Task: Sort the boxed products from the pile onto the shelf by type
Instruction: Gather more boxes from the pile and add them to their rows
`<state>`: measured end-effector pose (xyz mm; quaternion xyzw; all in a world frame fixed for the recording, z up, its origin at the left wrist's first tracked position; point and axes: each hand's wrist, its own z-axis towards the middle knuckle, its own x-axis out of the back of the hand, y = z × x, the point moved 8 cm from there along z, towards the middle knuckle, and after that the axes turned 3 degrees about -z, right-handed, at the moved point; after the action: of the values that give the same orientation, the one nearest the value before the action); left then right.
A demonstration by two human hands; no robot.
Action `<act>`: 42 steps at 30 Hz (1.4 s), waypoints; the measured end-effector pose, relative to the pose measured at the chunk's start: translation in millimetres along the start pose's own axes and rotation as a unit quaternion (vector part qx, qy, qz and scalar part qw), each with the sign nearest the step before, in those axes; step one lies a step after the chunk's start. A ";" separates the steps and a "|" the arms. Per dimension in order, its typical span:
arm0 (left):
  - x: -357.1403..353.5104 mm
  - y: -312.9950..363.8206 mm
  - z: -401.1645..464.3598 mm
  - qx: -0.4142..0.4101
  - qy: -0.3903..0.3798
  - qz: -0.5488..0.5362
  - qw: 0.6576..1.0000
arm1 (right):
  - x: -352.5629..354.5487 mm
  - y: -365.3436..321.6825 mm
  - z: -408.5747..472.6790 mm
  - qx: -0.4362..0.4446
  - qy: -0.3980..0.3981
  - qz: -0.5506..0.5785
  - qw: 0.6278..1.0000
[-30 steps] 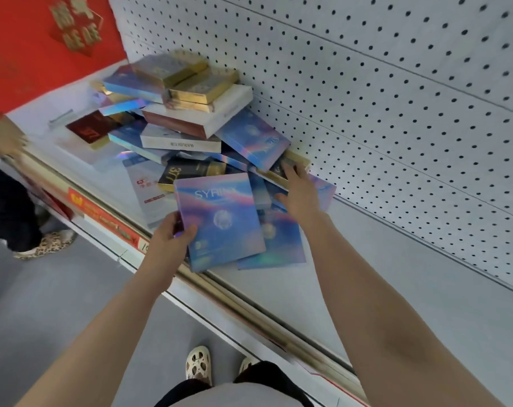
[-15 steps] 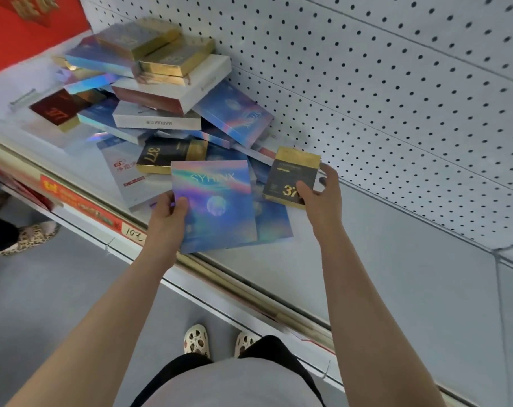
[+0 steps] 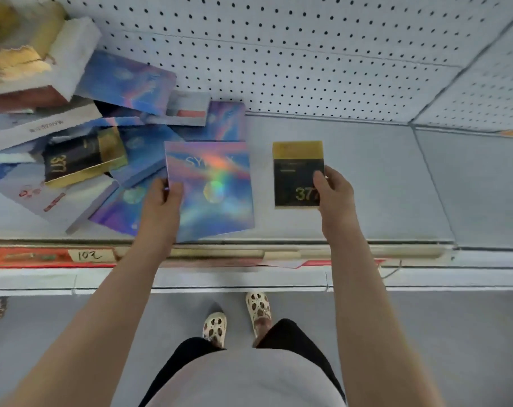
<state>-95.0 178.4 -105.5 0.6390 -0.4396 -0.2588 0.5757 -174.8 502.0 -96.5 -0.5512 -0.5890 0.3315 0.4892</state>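
Grey floor and a shelf edge with a red price strip (image 3: 44, 255) lie nearest, below both arms. Left hand (image 3: 164, 198) grips the shiny blue box (image 3: 217, 195) by its left edge; right hand (image 3: 333, 190) pinches the black-and-gold box (image 3: 298, 177) — both above bare shelf (image 3: 381, 186), just right of the pile (image 3: 82, 136). Two types are picked; next, I judge, each needs its own spot, well apart. Behind runs a white pegboard (image 3: 308, 54) wall.
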 end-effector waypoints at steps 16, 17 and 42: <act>-247.2 20.3 -117.8 -0.019 -0.304 0.022 0.952 | 257.9 106.2 -151.4 -0.057 0.310 0.205 0.927; -266.2 21.3 -129.2 -0.014 -0.315 0.013 0.949 | 275.4 112.4 -154.2 -0.057 0.315 0.209 0.924; -722.6 72.5 -313.1 -0.048 -0.343 -0.053 0.937 | 739.2 148.8 -25.5 -0.029 0.334 0.185 0.924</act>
<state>-198.6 962.4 -98.9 0.5056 -0.5624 -0.5134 0.4056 -38.6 1243.6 -71.4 -0.7431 -0.2888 0.1956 0.5711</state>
